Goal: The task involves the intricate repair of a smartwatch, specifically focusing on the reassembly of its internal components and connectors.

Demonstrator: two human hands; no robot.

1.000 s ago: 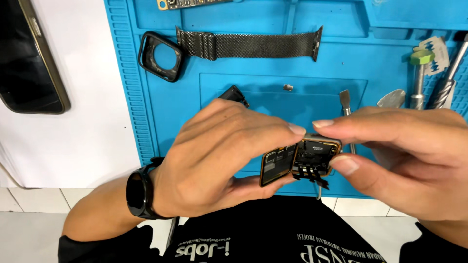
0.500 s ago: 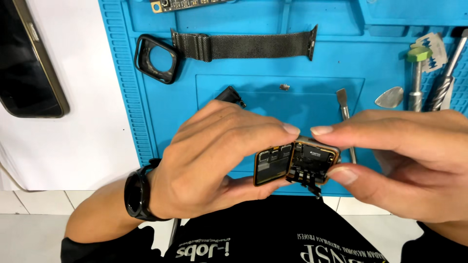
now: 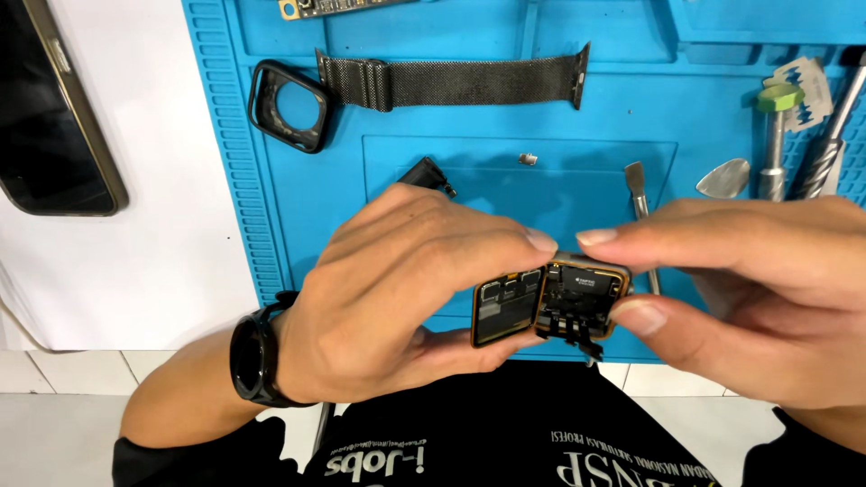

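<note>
Both hands meet above the near edge of the blue work mat [image 3: 271, 180], closed in pinch grips on an opened smartwatch. Left hand [image 3: 397, 298] clamps the detached display panel [image 3: 507, 307] between thumb below and fingers above, the panel's inner face turned toward me, its gold rim visible along the lower edge. Right hand [image 3: 749, 298] grips the watch body [image 3: 582, 298], forefinger on the top edge and thumb on the right lower corner; dark internal components show inside the gold frame. Panel and body sit edge to edge, hinged open like a book, with small black connectors hanging from the body's lower edge. I wear a black watch [image 3: 257, 361] on my left wrist. On the mat beyond the hands lie a black bumper case [image 3: 289, 106], a mesh strap [image 3: 451, 83], a small metal part [image 3: 529, 159], a flat pry tool [image 3: 639, 194], a metal pick [image 3: 724, 179] and a green-capped driver [image 3: 776, 135], all well apart from the held parts. A dark phone [image 3: 50, 117] rests on the white surface at left. Open mat remains between the hands and the strap
</note>
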